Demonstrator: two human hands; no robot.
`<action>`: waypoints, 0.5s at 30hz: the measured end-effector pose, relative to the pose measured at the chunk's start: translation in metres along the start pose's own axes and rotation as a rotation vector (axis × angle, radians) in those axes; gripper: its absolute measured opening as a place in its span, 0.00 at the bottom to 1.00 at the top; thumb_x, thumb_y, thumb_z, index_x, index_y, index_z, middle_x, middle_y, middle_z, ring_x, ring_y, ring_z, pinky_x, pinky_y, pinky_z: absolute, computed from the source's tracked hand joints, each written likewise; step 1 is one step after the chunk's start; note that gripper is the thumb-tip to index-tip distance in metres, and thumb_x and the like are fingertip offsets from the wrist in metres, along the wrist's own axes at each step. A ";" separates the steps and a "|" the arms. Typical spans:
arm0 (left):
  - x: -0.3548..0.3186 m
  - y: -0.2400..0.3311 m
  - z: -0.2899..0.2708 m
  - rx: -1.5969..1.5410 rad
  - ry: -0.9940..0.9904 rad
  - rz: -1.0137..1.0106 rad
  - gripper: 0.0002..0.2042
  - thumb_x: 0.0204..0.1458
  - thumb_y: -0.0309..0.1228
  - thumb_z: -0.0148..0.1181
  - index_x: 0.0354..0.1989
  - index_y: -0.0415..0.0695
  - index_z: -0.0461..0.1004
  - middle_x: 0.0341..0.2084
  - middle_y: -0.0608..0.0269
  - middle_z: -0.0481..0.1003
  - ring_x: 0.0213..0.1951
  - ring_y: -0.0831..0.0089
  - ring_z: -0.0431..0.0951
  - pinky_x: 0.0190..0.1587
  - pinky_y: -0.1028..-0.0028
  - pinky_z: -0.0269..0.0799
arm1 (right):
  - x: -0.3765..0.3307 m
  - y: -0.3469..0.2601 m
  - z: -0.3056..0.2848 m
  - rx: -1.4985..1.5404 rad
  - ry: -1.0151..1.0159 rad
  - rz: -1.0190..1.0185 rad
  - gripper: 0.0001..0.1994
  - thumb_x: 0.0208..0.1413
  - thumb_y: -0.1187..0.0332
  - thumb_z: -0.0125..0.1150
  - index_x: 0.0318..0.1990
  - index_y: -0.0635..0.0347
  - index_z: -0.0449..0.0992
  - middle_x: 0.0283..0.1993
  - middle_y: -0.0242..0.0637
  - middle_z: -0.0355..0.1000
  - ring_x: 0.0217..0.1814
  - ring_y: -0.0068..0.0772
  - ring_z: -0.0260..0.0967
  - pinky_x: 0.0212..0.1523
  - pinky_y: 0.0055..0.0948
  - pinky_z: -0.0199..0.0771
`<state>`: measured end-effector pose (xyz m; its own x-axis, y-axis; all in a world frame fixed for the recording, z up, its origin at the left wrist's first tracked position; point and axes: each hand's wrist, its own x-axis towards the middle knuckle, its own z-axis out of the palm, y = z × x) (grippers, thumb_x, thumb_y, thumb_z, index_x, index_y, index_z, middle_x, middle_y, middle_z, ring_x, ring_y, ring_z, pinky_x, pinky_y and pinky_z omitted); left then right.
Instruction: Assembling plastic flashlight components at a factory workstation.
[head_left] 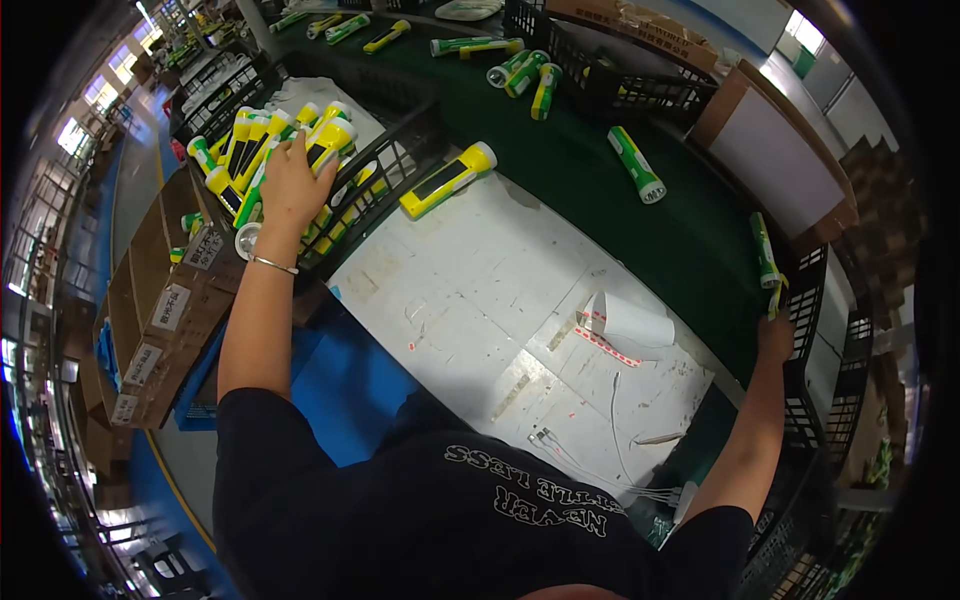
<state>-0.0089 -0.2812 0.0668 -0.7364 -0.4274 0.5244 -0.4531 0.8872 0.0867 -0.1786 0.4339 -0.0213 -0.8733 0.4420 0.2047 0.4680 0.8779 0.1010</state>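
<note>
My left hand [292, 188] reaches into a black plastic crate [400, 150] at the upper left, piled with yellow and green flashlights. Its fingers and thumb close round a yellow flashlight [322, 150] on top of the pile. Far to the right, my right hand [776, 338] is at the dark green conveyor belt's edge, beside another black crate [806, 345]. It grips the lower end of a green and white flashlight [763, 250]; its fingers are small and partly hidden there. A single yellow flashlight [450, 180] lies at the white table's far corner, next to the left crate.
The white worktable [450, 270] bears a curled white sheet [640, 320], white cables [560, 450] and a pen-like stick [658, 438]. Several flashlights lie along the green belt [570, 170]. Cardboard boxes [165, 300] stand at the left; a black crate [640, 90] sits beyond the belt.
</note>
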 end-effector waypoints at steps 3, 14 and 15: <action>0.000 0.067 0.001 -0.307 0.162 0.335 0.26 0.44 0.35 0.62 0.53 0.42 0.64 0.50 0.46 0.64 0.52 0.51 0.64 0.53 0.61 0.61 | -0.006 0.017 -0.038 -0.077 0.102 -0.109 0.25 0.51 0.53 0.54 0.54 0.51 0.61 0.48 0.52 0.64 0.39 0.51 0.70 0.34 0.48 0.73; -0.144 0.334 -0.035 -1.490 -1.253 0.689 0.23 0.55 0.39 0.53 0.56 0.41 0.60 0.46 0.56 0.68 0.45 0.68 0.71 0.49 0.72 0.66 | -0.158 -0.054 -0.202 0.664 -0.319 -0.435 0.30 0.40 0.39 0.49 0.28 0.62 0.79 0.27 0.44 0.74 0.31 0.42 0.73 0.34 0.33 0.71; -0.157 0.338 -0.034 -1.656 -1.545 0.623 0.20 0.57 0.40 0.49 0.54 0.42 0.59 0.41 0.58 0.70 0.38 0.73 0.74 0.42 0.74 0.71 | -0.171 -0.057 -0.207 0.617 -0.392 -0.445 0.32 0.40 0.38 0.49 0.29 0.62 0.79 0.27 0.44 0.75 0.32 0.41 0.73 0.35 0.33 0.71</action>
<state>-0.0294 0.0915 0.0428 -0.6246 0.7802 0.0330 -0.0565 -0.0874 0.9946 -0.0277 0.2698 0.1395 -0.9952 -0.0354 -0.0913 0.0127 0.8778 -0.4788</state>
